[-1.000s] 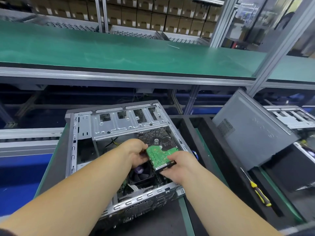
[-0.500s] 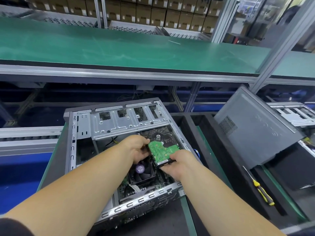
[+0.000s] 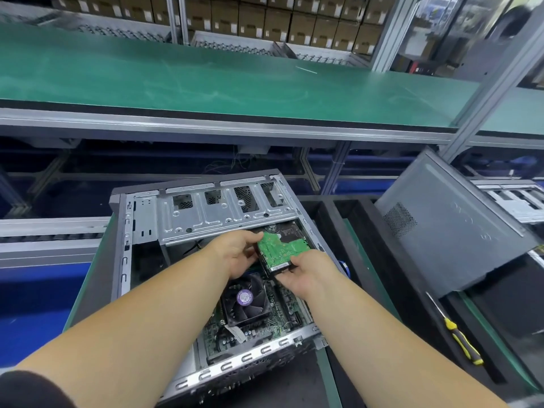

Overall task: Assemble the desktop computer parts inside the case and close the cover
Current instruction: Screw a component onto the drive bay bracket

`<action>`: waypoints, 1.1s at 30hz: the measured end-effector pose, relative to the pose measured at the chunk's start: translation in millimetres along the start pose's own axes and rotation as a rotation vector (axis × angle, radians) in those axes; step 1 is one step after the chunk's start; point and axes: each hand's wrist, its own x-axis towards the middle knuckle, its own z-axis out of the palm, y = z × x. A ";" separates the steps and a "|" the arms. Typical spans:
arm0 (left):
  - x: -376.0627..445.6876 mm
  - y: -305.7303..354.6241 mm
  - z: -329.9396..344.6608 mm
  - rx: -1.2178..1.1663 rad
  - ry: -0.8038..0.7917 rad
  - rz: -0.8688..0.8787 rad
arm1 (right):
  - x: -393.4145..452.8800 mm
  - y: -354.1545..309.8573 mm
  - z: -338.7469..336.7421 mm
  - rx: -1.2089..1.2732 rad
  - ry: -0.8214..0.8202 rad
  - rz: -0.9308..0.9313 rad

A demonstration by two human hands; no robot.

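Note:
An open desktop case (image 3: 141,219) lies on its side in front of me, with the motherboard and a black CPU fan (image 3: 245,298) showing inside. Both hands hold a hard drive (image 3: 279,250), green circuit board up, tilted over the case's far right part beside the silver drive cage (image 3: 217,216). My left hand (image 3: 235,251) grips the drive's left edge. My right hand (image 3: 306,275) grips its near right corner. The grey side cover (image 3: 453,228) leans in the black tray to the right.
A yellow-and-black screwdriver (image 3: 462,340) lies in the black tray (image 3: 382,275) at the right. A green shelf (image 3: 206,81) spans the space above the bench. Another open case (image 3: 512,201) sits at the far right, with stacked cardboard boxes behind.
Both hands have carried the hard drive farther away from me, toward the drive cage at the case's far right. The fan now shows fully below the hands.

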 end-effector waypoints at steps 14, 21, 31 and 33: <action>10.5 -5.4 0.0 -0.035 -0.012 0.037 | 7.1 1.9 8.2 0.036 -0.073 -0.022; 7.8 -5.3 -2.0 -0.056 -0.013 0.046 | 7.5 -2.2 25.6 0.063 -0.203 -0.084; 6.7 -4.2 -6.5 0.030 0.012 -0.050 | 13.1 -9.2 28.6 -0.102 -0.163 -0.036; 7.9 -3.8 -6.5 -0.013 -0.004 -0.046 | 15.2 -11.2 27.7 -0.045 -0.151 -0.039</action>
